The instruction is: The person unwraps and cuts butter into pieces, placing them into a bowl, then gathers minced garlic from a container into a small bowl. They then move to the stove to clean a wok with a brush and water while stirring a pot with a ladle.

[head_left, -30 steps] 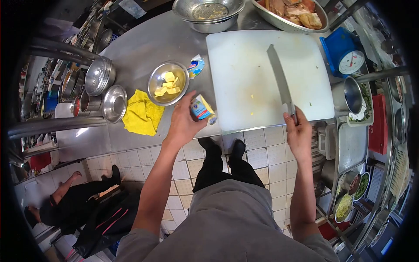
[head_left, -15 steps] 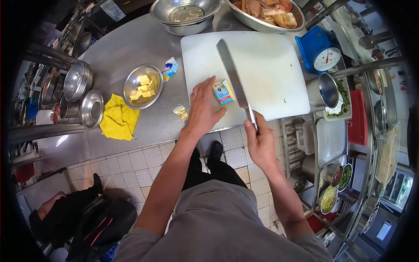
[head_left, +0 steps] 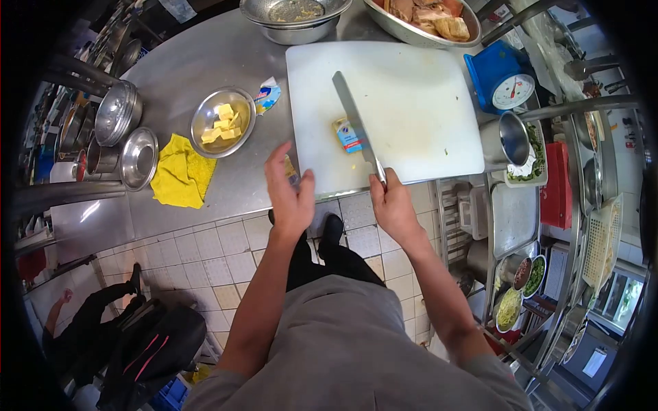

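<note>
Tiled kitchen floor (head_left: 226, 274) runs beneath the steel table (head_left: 164, 89); on its white cutting board (head_left: 411, 103) I see a wrapped butter block (head_left: 346, 139) by the knife's (head_left: 353, 109) blade. Right hand (head_left: 396, 209): grip closed round the handle. Left hand (head_left: 292, 205): grip spread wide near a wrapper scrap (head_left: 292, 170), contact unclear.

The knife (head_left: 353, 106) covers the right edge of the printed packet (head_left: 345, 137), whose lettering is too small to read; most of the knife's handle is lost inside the right hand (head_left: 397, 211). The left hand (head_left: 291, 195) hides part of a small scrap (head_left: 291, 169), perhaps wrapper. The top edge cuts off the meat bowl (head_left: 411, 32) and a stack of 2 metal bowls (head_left: 298, 34). Figures on the scale (head_left: 513, 92) are unreadable. Another person (head_left: 96, 315) sinks partly into the black border
</note>
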A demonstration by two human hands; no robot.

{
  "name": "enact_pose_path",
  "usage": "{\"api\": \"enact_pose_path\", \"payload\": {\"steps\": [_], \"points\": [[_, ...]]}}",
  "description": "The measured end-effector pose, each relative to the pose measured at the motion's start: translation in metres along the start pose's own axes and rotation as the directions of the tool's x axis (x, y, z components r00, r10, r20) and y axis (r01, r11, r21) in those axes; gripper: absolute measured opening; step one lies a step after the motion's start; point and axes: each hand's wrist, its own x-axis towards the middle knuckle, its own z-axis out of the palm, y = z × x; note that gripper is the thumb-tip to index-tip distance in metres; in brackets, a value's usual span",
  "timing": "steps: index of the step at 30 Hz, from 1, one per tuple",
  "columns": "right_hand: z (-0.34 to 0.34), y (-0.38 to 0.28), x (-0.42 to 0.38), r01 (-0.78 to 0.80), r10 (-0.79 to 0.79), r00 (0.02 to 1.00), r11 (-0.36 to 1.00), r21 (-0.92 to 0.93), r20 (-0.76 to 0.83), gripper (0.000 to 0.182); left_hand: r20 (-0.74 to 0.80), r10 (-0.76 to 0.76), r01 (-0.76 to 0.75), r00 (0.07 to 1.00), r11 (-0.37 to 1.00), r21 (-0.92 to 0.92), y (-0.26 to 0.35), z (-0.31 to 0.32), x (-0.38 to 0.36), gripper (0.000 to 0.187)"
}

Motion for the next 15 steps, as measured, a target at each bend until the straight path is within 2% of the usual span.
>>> {"api": "enact_pose_path", "payload": {"steps": [1, 4, 6, 8, 10, 15], "points": [[-0.004, -0.01, -0.003, -0.056, 0.056, 0.998, 0.998, 0.001, 0.004, 0.027, -0.003, 0.006, -0.006, 1.0, 1.0, 0.003, 0.001, 0.008, 0.009, 0.054], [-0.022, -0.031, 0.003, -0.043, 0.046, 0.998, 0.996, -0.082, 0.038, 0.028, 0.052, 0.056, -0.053, 0.997, 0.997, -0.055, 0.009, 0.025, 0.009, 0.047], [-0.02, -0.03, 0.004, -0.051, 0.053, 0.998, 0.998, -0.045, 0.037, 0.028, 0.177, 0.187, -0.202, 0.966, 0.977, 0.069, 0.016, 0.036, 0.02, 0.041], [-0.018, -0.028, 0.002, -0.117, 0.119, 0.991, 0.993, -0.033, 0.067, 0.029, 0.166, 0.189, -0.203, 0.968, 0.976, 0.075, 0.016, 0.047, 0.027, 0.038], [-0.015, -0.024, 0.001, -0.114, 0.115, 0.992, 0.993, -0.016, 0.059, 0.029, 0.131, 0.111, -0.119, 0.985, 0.991, 0.053, 0.013, 0.055, 0.034, 0.036], [-0.013, -0.022, 0.002, -0.088, 0.088, 0.995, 0.996, -0.008, 0.049, 0.03, 0.12, 0.119, -0.129, 0.986, 0.988, 0.08, 0.005, 0.067, 0.049, 0.028]]}}
